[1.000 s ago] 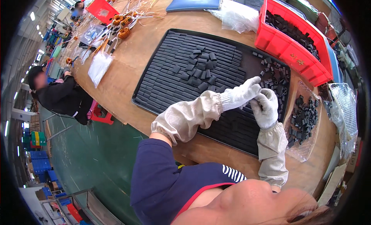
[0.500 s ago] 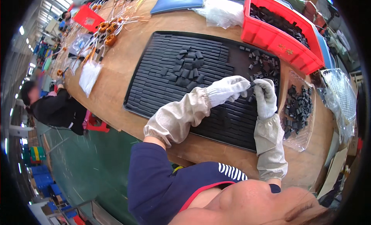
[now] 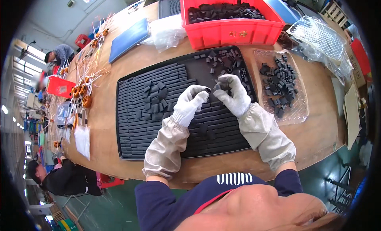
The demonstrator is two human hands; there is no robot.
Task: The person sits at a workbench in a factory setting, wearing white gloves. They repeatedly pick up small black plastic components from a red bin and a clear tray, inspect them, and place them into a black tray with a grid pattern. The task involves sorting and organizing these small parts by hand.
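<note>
On the long wooden workbench (image 3: 317,112) I see a wide black ribbed tray (image 3: 131,112) filling the middle, its grooves packed with rows of small dark blocks. Beyond it stands a red plastic bin (image 3: 226,30) heaped with the same black parts, and to the right lies a clear plastic sheet (image 3: 295,112) carrying a loose scatter of them. A blue flat pad (image 3: 129,38) rests at the far left edge. Over the tray's middle, my left hand (image 3: 190,104), in a white glove and pale sleeve cover, has its fingers curled in, pinching a small black block (image 3: 207,89) at the fingertips. My right hand (image 3: 234,96), gloved alike, is curled just beside it, its fingertips closed on another small dark piece (image 3: 220,87).
</note>
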